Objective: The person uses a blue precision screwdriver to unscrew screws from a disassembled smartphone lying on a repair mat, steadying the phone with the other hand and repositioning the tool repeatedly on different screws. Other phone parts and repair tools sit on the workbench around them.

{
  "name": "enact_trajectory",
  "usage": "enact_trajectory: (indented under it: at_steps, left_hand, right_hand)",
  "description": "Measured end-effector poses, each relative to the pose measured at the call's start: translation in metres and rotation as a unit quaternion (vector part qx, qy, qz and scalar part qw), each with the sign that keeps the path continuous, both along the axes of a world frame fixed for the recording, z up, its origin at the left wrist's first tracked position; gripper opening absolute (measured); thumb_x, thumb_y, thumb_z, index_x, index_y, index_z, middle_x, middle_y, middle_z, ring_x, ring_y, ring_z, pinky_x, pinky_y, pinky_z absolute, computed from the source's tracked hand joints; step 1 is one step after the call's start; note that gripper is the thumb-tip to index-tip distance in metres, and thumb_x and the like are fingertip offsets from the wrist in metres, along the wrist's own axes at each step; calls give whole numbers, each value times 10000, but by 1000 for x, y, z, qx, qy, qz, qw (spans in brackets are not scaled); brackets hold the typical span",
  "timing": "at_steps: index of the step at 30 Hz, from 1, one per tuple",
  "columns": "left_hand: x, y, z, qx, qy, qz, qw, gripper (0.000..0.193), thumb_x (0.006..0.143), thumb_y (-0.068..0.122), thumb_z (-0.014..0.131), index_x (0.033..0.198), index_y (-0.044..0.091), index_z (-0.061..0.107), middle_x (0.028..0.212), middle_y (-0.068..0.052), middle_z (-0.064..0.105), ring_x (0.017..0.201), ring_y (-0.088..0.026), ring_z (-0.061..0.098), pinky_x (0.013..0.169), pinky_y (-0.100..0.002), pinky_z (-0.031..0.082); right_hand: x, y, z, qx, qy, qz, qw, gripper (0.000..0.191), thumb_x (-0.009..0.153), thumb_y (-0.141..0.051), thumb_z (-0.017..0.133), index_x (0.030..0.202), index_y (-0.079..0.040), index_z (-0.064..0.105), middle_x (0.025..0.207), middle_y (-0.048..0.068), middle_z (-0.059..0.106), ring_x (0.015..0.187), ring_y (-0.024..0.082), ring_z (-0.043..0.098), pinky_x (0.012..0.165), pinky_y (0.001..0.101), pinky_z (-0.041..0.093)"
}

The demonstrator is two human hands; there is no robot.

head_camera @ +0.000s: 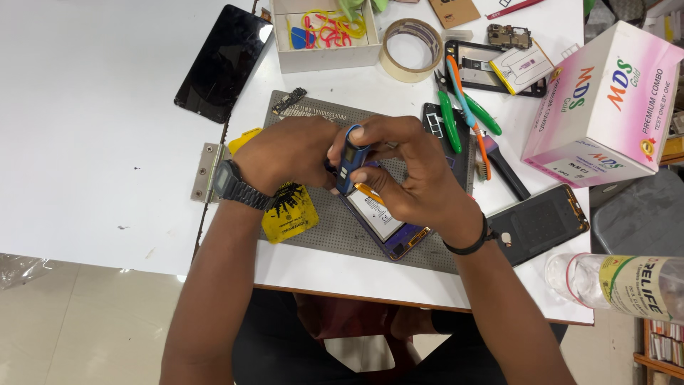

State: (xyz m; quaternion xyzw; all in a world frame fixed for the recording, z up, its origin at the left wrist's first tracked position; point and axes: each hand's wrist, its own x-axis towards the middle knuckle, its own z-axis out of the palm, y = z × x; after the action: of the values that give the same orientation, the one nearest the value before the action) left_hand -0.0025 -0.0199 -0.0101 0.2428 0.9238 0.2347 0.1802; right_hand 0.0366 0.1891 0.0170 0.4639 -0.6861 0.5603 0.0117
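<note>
An opened phone (388, 222) with a white battery lies on a grey perforated work mat (335, 235). Both my hands meet above it on a small blue tool (350, 160) held upright. My right hand (406, 171) pinches the tool's top and side with thumb and fingers. My left hand (288, 153), with a black watch at the wrist, closes around the tool from the left. The tool's lower tip is hidden between my fingers.
A yellow pad (292, 214) lies under my left wrist. A black screen panel (224, 60) lies far left, with a white parts box (324, 50) and a tape roll (411, 48) behind. Green-handled cutters (456, 114), a phone back cover (545, 224), a pink-white carton (605, 107) and a plastic bottle (627, 281) are right.
</note>
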Motion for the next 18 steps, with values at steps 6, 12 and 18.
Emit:
enact_trajectory:
  at_steps: [6,12,18]
  left_hand:
    - [-11,-11,-2,83,83,5,993,270,651,147,817,912,134,749,882,-55,759,842,-283,736,745,-393,573]
    - [-24,-3,-21,118,273,43,954,174,790,166,737,955,175,792,788,-25,734,755,-269,706,620,-408,526]
    - [-28,-2,-25,102,181,56,977,188,728,293,762,877,179,762,692,34,703,674,-227,711,605,-391,536]
  right_hand:
    - [2,0,3,26,29,-23,999,438,1050,-12,698,1387,-106,436,1237,135,710,1054,196,752,865,291,648]
    - [6,0,5,38,65,-73,994,409,1069,-88,724,1405,-105,491,1180,109,743,1077,197,772,913,289,635]
    - [6,-8,7,41,195,-180,963,542,860,-210,913,1266,-99,572,1070,92,694,991,252,692,887,353,552]
